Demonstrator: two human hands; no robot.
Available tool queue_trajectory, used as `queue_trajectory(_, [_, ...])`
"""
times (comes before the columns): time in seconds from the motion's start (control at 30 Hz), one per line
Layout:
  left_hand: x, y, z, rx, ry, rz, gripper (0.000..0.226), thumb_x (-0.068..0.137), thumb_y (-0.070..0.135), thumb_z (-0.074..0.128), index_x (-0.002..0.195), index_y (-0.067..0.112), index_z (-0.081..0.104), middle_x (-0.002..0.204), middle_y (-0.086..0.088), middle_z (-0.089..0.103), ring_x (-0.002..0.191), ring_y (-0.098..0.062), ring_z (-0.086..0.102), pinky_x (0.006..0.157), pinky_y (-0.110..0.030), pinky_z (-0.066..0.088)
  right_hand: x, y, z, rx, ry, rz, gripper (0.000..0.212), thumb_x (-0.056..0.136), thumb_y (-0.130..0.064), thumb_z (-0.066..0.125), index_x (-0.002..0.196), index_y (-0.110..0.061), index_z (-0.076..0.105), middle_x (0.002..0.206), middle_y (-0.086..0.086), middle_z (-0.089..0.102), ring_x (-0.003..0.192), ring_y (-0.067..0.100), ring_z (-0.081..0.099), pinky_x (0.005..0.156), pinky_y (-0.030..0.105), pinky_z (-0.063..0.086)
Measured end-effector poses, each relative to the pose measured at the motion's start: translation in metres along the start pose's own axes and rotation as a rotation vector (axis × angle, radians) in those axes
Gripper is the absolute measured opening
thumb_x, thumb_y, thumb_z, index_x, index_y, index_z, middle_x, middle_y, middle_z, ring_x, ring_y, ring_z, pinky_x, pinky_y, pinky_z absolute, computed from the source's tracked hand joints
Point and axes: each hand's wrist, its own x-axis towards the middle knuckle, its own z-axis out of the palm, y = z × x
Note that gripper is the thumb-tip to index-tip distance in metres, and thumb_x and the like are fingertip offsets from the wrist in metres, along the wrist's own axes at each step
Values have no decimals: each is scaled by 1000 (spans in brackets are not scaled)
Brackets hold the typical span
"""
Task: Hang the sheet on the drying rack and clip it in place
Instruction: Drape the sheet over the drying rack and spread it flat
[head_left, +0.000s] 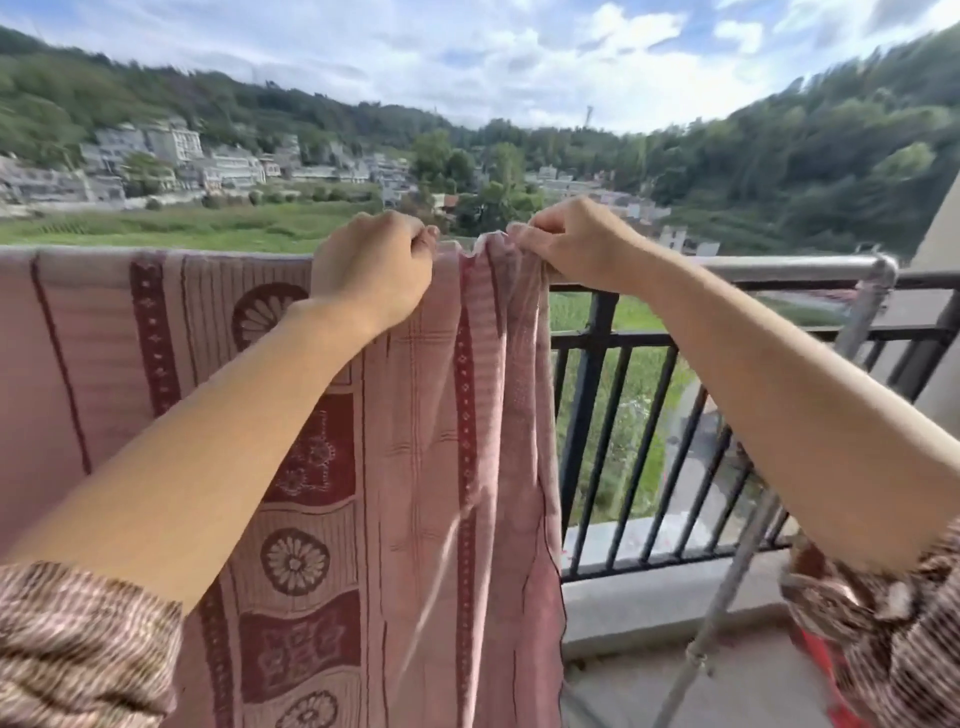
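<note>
A pink sheet (415, 441) with dark red flower and band patterns hangs over the drying rack's top bar (779, 264), a silver metal tube. The cloth covers the bar from the left edge of view to about the middle. My left hand (371, 267) is closed on the sheet's top fold over the bar. My right hand (576, 241) pinches the bunched right edge of the sheet at the bar, a short gap from the left hand. No clip is visible in either hand.
The bare right part of the bar ends at a corner joint (883, 270) with a slanted silver leg (727, 597) running down. Behind it stands a black balcony railing (592, 395) on a concrete ledge (670, 587). Something red (826, 660) lies low at right.
</note>
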Motion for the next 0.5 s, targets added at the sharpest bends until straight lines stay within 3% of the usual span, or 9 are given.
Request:
queue_trajectory(0.1, [5,23,12,35,-46,-16,37,98,32,38,85,16,68,59,-2,53,64,-29,53,55,-29,38,-7,20,-10,42,-34,-63,43,99,-37,46,66,-9,51,38,-8,42,29,3,33,35,11,23])
queue_trajectory(0.2, [6,37,22,68,-28,-59,40,98,30,37,68,12,57,52,0,45,56,-27,47,45,-25,26,-11,40,-17,20,-12,-149,36,97,-31,51,76,-4,62,56,-4,52,39,1,39,38,12,29])
queue_trajectory(0.27, [7,43,30,102,20,-75,42,97,29,36,69,7,58,55,-5,48,57,-30,48,46,-28,26,-15,54,-18,27,99,-239,19,93,-21,57,91,-8,70,75,-1,66,58,2,55,51,13,43])
queue_trajectory(0.37, [0,54,45,109,232,-12,46,91,29,30,87,4,68,73,-14,67,73,-32,63,61,-33,43,-32,72,-14,51,345,-444,10,85,-13,60,86,-9,69,84,2,69,74,12,59,66,21,49])
queue_trajectory(0.43, [-14,69,56,80,393,-36,34,89,22,39,101,8,68,98,-12,69,96,-29,62,84,-39,45,-47,86,-6,81,325,-555,10,81,-13,58,80,-8,67,78,2,66,70,17,59,63,29,51])
queue_trajectory(0.5, [-35,90,70,110,515,-93,27,86,18,45,104,8,63,106,-12,62,105,-31,56,94,-45,40,-57,105,11,90,203,-581,11,81,-13,57,78,-9,67,73,-1,64,66,18,59,62,36,53])
